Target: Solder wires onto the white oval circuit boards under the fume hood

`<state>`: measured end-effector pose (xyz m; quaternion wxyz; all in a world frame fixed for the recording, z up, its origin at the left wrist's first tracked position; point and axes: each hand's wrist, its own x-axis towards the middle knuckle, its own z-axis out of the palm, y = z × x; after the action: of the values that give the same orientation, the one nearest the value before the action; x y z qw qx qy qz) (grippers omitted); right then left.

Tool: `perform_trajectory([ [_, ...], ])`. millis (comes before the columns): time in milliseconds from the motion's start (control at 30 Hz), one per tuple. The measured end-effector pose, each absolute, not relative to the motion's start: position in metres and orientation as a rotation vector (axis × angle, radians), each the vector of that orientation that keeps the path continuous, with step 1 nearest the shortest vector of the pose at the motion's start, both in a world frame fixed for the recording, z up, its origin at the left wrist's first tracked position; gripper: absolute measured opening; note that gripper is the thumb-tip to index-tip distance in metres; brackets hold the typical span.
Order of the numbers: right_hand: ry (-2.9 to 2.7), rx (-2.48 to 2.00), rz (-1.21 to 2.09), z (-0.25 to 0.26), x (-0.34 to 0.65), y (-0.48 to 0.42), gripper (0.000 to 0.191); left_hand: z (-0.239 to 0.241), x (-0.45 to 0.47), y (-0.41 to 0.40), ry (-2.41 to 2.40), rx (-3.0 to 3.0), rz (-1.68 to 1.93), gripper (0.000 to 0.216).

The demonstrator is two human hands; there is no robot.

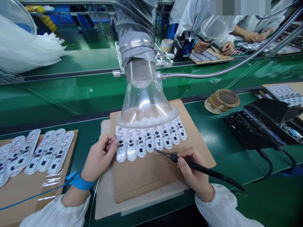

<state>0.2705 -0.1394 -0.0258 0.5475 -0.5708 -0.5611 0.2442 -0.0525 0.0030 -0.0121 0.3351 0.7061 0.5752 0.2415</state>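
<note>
My right hand (193,170) grips a soldering iron (201,170) by its black handle. The iron's tip reaches the lower part of a white circuit board (149,145) near the middle of a row. My left hand (104,151) is closed in a pinch beside the leftmost board (121,149), a blue strap (81,183) on its wrist. A thin solder wire (95,192) trails below this hand, and a faint strand runs from its fingertips toward the iron tip. Several boards with black chips and red wires lie on a cardboard sheet (142,183), their upper ends partly behind a clear hood.
The clear fume hood (146,104) hangs low over the boards. More boards (60,154) lie on cardboard at left. At right are a tape roll (221,101) and a black soldering stand (251,126). Across the green divider, a co-worker's hands (201,46) work over boards.
</note>
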Motion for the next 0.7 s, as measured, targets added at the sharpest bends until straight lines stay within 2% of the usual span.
perform_trajectory([
  [700, -1.312, -1.337, 0.660, -0.0229, 0.2685, -0.1378, 0.024, -0.0102, -0.0496, 0.0036, 1.474, 1.837, 0.619, 0.031],
])
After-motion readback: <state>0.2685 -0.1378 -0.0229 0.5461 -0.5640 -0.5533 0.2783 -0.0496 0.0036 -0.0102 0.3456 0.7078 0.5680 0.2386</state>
